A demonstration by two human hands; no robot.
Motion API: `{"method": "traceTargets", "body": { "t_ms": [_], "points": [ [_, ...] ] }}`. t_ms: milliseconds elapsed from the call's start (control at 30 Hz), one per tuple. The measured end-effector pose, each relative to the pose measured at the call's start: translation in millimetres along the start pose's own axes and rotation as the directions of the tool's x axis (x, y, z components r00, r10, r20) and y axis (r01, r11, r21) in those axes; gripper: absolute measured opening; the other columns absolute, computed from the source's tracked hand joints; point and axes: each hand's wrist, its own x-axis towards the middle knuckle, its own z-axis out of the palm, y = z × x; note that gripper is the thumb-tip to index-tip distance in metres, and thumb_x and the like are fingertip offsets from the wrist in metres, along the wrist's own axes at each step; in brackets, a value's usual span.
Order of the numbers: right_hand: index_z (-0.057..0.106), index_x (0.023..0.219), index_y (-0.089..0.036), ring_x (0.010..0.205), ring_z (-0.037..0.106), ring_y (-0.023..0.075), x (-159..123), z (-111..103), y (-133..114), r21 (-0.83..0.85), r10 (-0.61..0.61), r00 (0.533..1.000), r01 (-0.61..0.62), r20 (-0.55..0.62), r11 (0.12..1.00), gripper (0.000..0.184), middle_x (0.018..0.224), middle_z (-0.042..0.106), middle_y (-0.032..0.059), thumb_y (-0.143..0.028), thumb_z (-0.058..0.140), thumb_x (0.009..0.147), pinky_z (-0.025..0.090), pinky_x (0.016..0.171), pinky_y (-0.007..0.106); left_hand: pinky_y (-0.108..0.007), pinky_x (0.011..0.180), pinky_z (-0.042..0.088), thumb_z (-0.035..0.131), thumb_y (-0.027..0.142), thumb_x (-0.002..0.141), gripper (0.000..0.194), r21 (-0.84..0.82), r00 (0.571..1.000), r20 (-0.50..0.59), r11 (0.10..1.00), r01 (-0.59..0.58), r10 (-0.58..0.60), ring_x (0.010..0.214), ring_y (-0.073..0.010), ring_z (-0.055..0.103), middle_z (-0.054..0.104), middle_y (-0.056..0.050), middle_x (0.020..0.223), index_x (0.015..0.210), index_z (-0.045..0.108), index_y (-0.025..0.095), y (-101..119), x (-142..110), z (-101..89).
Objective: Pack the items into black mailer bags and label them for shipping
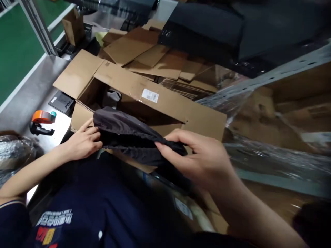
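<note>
A dark grey fabric pouch (119, 120) with a gathered edge is stretched between my two hands, its long opening facing me. My left hand (86, 139) is closed on the pouch's left end. At the right end, my right hand (199, 155) pinches the edge between thumb and fingers. Just behind the pouch is an open cardboard box (124, 81) with its flaps folded out and a white label (150, 95) on the far flap. Something pale and dark lies in the box's left part; the pouch hides some of the inside.
An orange and black tape dispenser (42, 122) and a dark flat box (62, 102) stand on the metal table (49, 72) at left. Flattened cardboard (155, 58) is piled behind. A metal shelf rail (274, 74) and plastic-wrapped boxes (284, 117) are at right.
</note>
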Motion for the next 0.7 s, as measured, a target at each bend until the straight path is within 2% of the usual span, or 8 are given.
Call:
{"method": "traceTargets", "body": {
  "t_ms": [67, 133, 267, 367, 467, 533, 600, 700],
  "points": [
    [0.060, 0.072, -0.024, 0.053, 0.051, 0.0126, -10.3, 0.1, -6.8, -0.009, 0.013, 1.000, -0.013, 0.024, 1.000, 0.023, 0.061, 0.059, -0.0029, -0.028, 0.069, 0.093, 0.039, 0.052, 0.027, -0.077, 0.128, 0.021, 0.069, 0.032, 0.092, 0.012, -0.053, 0.997, 0.069, 0.998, 0.041, -0.038, 0.134, -0.0356, 0.056, 0.069, -0.011, 0.135, 0.088, 0.078, 0.025, 2.9, -10.0, 4.6],
    [0.062, 0.075, -0.024, 0.055, 0.053, 0.0134, -18.6, 1.8, -11.4, 0.021, 0.029, 0.998, -0.031, 0.059, 0.999, 0.023, 0.064, 0.061, -0.0016, -0.032, 0.069, 0.095, 0.039, 0.051, 0.027, -0.084, 0.126, 0.014, 0.073, 0.040, 0.090, 0.017, -0.114, 0.988, 0.133, 0.989, 0.095, -0.080, 0.142, -0.0433, 0.051, 0.059, -0.013, 0.153, 0.089, 0.082, 0.025, 6.2, -14.0, 8.2],
    [0.067, 0.082, -0.024, 0.062, 0.060, 0.0153, -31.3, 2.7, -15.0, 0.080, 0.079, 0.990, -0.089, 0.118, 0.993, 0.019, 0.071, 0.067, 0.0007, -0.035, 0.068, 0.097, 0.044, 0.054, 0.027, -0.079, 0.129, 0.016, 0.058, 0.049, 0.100, 0.034, -0.161, 0.967, 0.157, 0.961, 0.225, -0.200, 0.129, -0.0350, 0.063, 0.068, -0.012, 0.137, 0.099, 0.084, 0.027, 4.8, -17.6, 14.6],
    [0.071, 0.086, -0.024, 0.066, 0.064, 0.0165, -37.2, 2.3, -15.1, 0.100, 0.121, 0.976, -0.141, 0.179, 0.985, 0.017, 0.076, 0.071, 0.0019, -0.035, 0.067, 0.098, 0.049, 0.057, 0.027, -0.063, 0.129, 0.032, 0.047, 0.037, 0.105, 0.037, -0.110, 0.941, 0.087, 0.936, 0.335, -0.327, 0.111, -0.0261, 0.071, 0.075, -0.010, 0.113, 0.125, 0.076, 0.026, -0.1, -17.1, 24.1],
    [0.075, 0.096, -0.025, 0.069, 0.068, 0.0180, -40.2, 3.7, -13.1, 0.100, 0.129, 0.969, -0.153, 0.210, 0.983, 0.013, 0.082, 0.074, 0.0025, -0.035, 0.068, 0.097, 0.053, 0.062, 0.029, -0.055, 0.119, 0.045, 0.048, 0.026, 0.102, 0.036, -0.058, 0.897, -0.010, 0.896, 0.441, -0.442, 0.096, -0.0259, 0.072, 0.075, -0.010, 0.093, 0.128, 0.072, 0.020, -1.4, -10.9, 35.6],
    [0.075, 0.112, -0.027, 0.068, 0.067, 0.0180, -41.1, 3.9, -9.8, 0.090, 0.107, 0.975, -0.126, 0.192, 0.988, 0.018, 0.083, 0.074, 0.0016, -0.033, 0.070, 0.095, 0.055, 0.062, 0.029, -0.059, 0.118, 0.045, 0.058, 0.028, 0.096, 0.038, -0.050, 0.880, -0.053, 0.882, 0.469, -0.472, 0.103, -0.0304, 0.071, 0.076, -0.014, 0.101, 0.132, 0.069, 0.019, 0.5, -4.8, 40.2],
    [0.072, 0.124, -0.030, 0.067, 0.066, 0.0170, -41.7, 2.1, -5.6, 0.072, 0.060, 0.985, -0.072, 0.161, 0.995, 0.031, 0.084, 0.073, 0.0003, -0.026, 0.071, 0.094, 0.056, 0.064, 0.029, -0.066, 0.121, 0.040, 0.068, 0.031, 0.090, 0.053, -0.063, 0.885, -0.063, 0.887, 0.457, -0.460, 0.115, -0.0356, 0.067, 0.073, -0.018, 0.121, 0.141, 0.063, 0.020, 3.5, 1.6, 40.4],
    [0.070, 0.124, -0.035, 0.074, 0.071, 0.0163, -42.8, -4.2, -1.3, 0.042, -0.026, 0.994, 0.021, 0.111, 0.999, 0.036, 0.093, 0.075, 0.0001, -0.020, 0.072, 0.091, 0.059, 0.071, 0.028, -0.074, 0.125, 0.032, 0.075, 0.034, 0.085, 0.071, -0.067, 0.913, -0.040, 0.913, 0.402, -0.405, 0.125, -0.0391, 0.063, 0.066, -0.017, 0.138, 0.152, 0.052, 0.024, 4.9, 8.5, 33.9]
  ]
}}
